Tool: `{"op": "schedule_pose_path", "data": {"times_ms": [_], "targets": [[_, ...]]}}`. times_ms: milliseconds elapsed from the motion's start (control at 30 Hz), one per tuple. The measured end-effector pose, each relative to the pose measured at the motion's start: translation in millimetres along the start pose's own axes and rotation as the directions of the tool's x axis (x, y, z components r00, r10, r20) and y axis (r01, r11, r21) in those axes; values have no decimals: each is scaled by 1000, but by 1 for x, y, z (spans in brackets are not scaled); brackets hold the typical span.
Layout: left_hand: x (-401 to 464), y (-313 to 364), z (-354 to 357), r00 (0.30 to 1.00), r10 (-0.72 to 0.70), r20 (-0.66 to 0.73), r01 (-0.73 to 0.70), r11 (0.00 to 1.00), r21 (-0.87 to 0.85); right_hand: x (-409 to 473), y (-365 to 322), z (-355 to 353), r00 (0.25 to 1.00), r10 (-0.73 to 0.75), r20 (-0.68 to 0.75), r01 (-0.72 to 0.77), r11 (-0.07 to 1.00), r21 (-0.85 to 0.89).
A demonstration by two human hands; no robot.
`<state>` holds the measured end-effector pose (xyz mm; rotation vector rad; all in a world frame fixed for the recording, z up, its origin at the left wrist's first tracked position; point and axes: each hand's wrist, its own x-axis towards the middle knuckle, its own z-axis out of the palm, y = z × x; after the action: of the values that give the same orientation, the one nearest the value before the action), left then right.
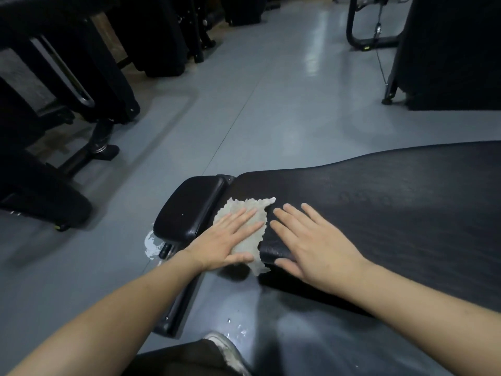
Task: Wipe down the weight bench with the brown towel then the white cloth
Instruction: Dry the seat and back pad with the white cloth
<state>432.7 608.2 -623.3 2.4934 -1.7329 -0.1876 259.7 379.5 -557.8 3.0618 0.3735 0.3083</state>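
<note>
Head view: a person leans over a black weight bench (379,202), the counter for this job, and presses a pale, rumpled cloth (245,213) flat under the left hand (230,237). That grip is fully spread, fingers straight on the fabric, curled round nothing. The cloth lies beneath that hand, over the gap where the long pad meets the small seat pad (189,210), one corner hanging off the near edge. Just beside it, the right hand (311,242) rests open and bare on the long pad, bracing, holding nothing.

The fabric looks off-white rather than brown, so this is probably the second pass, though dim light leaves the colour uncertain. No other towel is in view. The next move likely calls for sweeping away from the left hand along the long pad, which means lifting the right hand out of the way.

Beyond both hands lies grey floor (271,104), with dark gym machines (67,77) well apart. White splashes (151,245) mark the floor below the seat pad.
</note>
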Motion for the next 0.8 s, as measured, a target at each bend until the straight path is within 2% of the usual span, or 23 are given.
{"op": "schedule_pose_path", "data": {"times_ms": [167,333,533,700,800], "targets": [[-18,-6,-2,992,-58,-115,55,998,-32,32,-60,18,993,47,107,-53,997,51],[-65,-43,-1,925,-290,-245,269,956,-117,71,-90,38,969,75,235,-68,997,-38],[-108,-81,12,782,-596,-182,569,802,-180,141,-108,65,962,105,252,-69,986,-149],[-107,-91,19,735,-663,-139,626,743,-235,161,-116,97,926,160,342,-110,981,-162],[-97,-88,20,715,-687,-129,646,719,-255,158,-118,103,944,193,268,-153,975,-163]]}}
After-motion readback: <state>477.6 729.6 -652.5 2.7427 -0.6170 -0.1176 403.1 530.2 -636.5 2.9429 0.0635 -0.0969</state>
